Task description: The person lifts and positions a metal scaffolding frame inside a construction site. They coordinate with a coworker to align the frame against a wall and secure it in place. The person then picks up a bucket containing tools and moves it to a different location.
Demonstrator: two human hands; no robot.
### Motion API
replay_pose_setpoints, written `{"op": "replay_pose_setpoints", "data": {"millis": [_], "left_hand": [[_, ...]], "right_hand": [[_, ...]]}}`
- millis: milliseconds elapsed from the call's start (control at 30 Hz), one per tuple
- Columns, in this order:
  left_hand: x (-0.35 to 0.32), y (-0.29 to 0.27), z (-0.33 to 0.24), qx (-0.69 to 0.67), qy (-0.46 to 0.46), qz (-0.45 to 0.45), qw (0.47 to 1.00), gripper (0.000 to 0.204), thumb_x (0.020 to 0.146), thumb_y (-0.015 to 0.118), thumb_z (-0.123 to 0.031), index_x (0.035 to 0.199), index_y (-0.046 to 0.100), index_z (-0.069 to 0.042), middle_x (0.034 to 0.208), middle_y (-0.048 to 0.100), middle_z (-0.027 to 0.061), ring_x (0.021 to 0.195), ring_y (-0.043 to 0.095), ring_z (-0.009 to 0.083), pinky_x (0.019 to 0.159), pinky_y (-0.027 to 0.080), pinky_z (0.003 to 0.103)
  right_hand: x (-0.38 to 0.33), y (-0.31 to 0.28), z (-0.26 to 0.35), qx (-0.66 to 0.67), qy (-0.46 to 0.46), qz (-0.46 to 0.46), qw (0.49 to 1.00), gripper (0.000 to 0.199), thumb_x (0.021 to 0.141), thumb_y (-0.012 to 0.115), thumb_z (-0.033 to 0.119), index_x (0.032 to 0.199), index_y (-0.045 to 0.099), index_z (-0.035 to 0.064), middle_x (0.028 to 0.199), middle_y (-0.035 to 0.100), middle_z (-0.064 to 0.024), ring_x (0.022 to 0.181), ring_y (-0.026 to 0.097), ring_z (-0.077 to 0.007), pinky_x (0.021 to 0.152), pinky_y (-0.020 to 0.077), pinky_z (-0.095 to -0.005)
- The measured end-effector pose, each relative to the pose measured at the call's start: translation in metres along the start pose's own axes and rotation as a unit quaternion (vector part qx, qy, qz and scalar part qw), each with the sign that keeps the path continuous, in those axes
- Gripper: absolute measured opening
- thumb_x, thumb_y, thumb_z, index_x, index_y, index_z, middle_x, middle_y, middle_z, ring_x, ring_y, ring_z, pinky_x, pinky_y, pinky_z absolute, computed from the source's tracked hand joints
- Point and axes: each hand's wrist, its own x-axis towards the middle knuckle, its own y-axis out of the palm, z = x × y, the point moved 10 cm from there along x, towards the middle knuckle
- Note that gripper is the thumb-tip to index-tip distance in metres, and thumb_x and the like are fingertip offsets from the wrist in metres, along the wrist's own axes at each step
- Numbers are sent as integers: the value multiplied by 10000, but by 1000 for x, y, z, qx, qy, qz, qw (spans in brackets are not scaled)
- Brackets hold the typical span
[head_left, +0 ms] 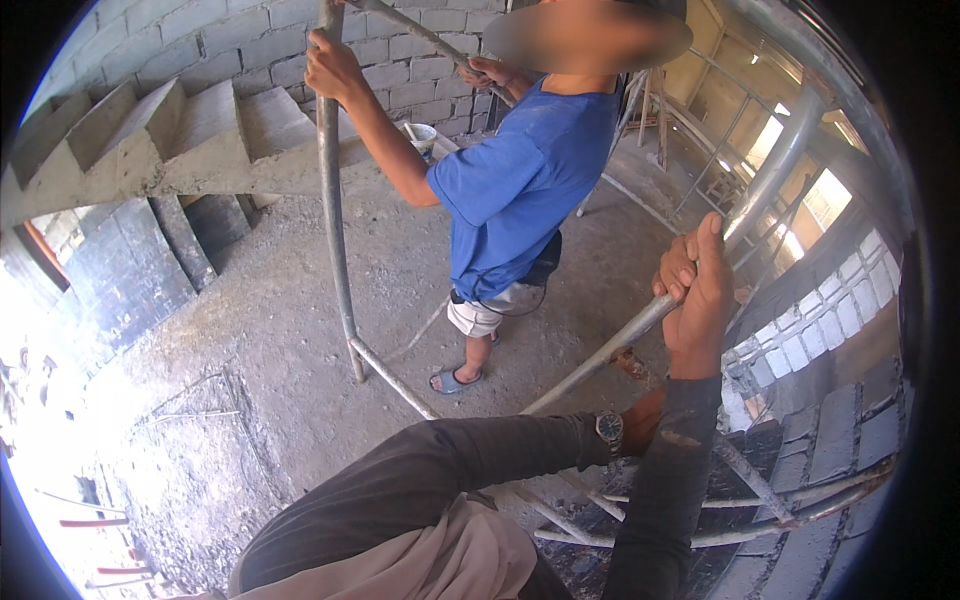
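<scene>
- Right hand (697, 310): curled around a grey metal pipe (600, 357), thumb extended upward; the grip is narrow, fingers wrapped on the tube.
- Left hand (645, 412): beyond the wristwatch (609, 427), partly hidden behind the right sleeve (665, 500); whether it holds anything cannot be told.
- The pipe: in front of the wearer, slanting from behind the left sleeve (500, 450) up through the right hand toward the upper right, near a thicker bent tube (790, 145).
- Below the hands: further metal bars (740, 533) cross near the right forearm; their joins are only partly visible.
- Opposite: a co-worker in a blue shirt (530, 190), one hand on an upright pipe (330, 220), the other at a diagonal pipe (420, 35). A slanting pipe (395, 380) meets the upright near its foot; any link to the wearer's pipe is hidden.
- Step in hand, as judged: gripping and steadying the pipework, with the co-worker holding the other side.
- Next move, as judged: it would call for a firm grip and for both people to shift together.
- Surroundings: concrete stairs (200, 125), a block wall (420, 72), a bucket (420, 138) and rough floor (280, 290).
</scene>
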Motion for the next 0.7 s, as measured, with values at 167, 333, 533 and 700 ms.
{"op": "replay_pose_setpoints", "data": {"millis": [167, 333, 533, 700], "left_hand": [[0, -2, 0, 0, 5, -8, 1000, 366, 867, 585, -249, 1169, 510, -57, 1196, 507, 156, 1133, 463, 331, 1015, 346, 448], [3, -11, -13, 14, 29, -33, 999, 370, 867, 584, -247, 1174, 505, -57, 1202, 502, 156, 1137, 457, 333, 1018, 341, 450], [1, -11, -11, 20, 32, -31, 999, 386, 871, 584, -257, 1190, 497, -57, 1210, 496, 155, 1143, 451, 333, 1023, 336, 455], [1, -16, -21, 38, 70, -67, 995, 391, 869, 590, -259, 1191, 500, -56, 1190, 499, 158, 1126, 455, 334, 1020, 334, 460]], "right_hand": [[-2, 2, 2, -4, -5, 1, 1000, 484, 900, 537, 573, 669, 421, 164, 530, 334, 64, 451, 328, -40, 482, 347, -229], [-2, -3, 0, 1, 0, -4, 1000, 480, 906, 536, 562, 662, 417, 167, 531, 325, 64, 455, 321, -43, 489, 337, -232], [-3, 4, 2, 9, 2, 4, 1000, 473, 907, 541, 553, 663, 418, 166, 531, 323, 63, 457, 321, -45, 496, 339, -234], [-2, -1, 0, 11, 3, 5, 1000, 469, 910, 540, 550, 671, 422, 164, 534, 330, 63, 457, 322, -45, 496, 341, -233]]}}
